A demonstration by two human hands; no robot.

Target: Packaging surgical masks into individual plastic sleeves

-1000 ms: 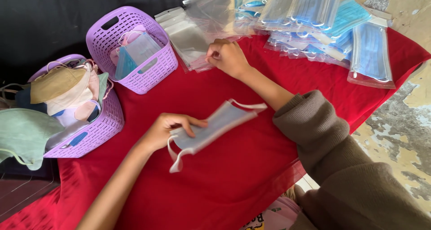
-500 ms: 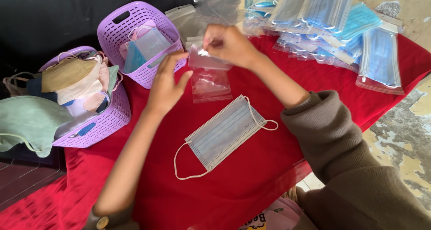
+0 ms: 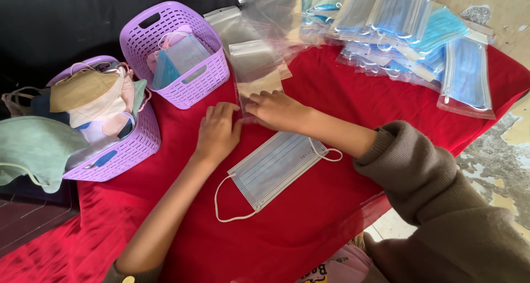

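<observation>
Both hands rest on a clear plastic bag [image 3: 255, 84] lying flat on the red-covered surface [image 3: 309, 222]. The left hand [image 3: 218, 131] lies palm down, fingers loosely together, its grip pressing the bag's lower left edge; the right hand [image 3: 279, 110] lies flat across the bag's bottom end, fingers extended, pinching nothing that can be seen. Just below the hands, touching neither, a pale blue face mask [image 3: 273, 168] lies flat with its ear loops spread.

Left of the hands stand 2 purple baskets: the nearer basket [image 3: 132, 145] heaped with cloth masks [image 3: 83, 98], the farther basket [image 3: 187, 90] holding a few blue and pink masks. Behind the bag lie more empty clear bags [image 3: 270, 12], and to the right a pile of bagged blue masks [image 3: 408, 34] stretches along the surface's far edge. Nothing blocks the bag or the loose mask.

Half a second ago the hands held the bag raised above the surface, near the farther basket; now it is laid down and both hands press on it. The loose mask has stayed where it lay.
</observation>
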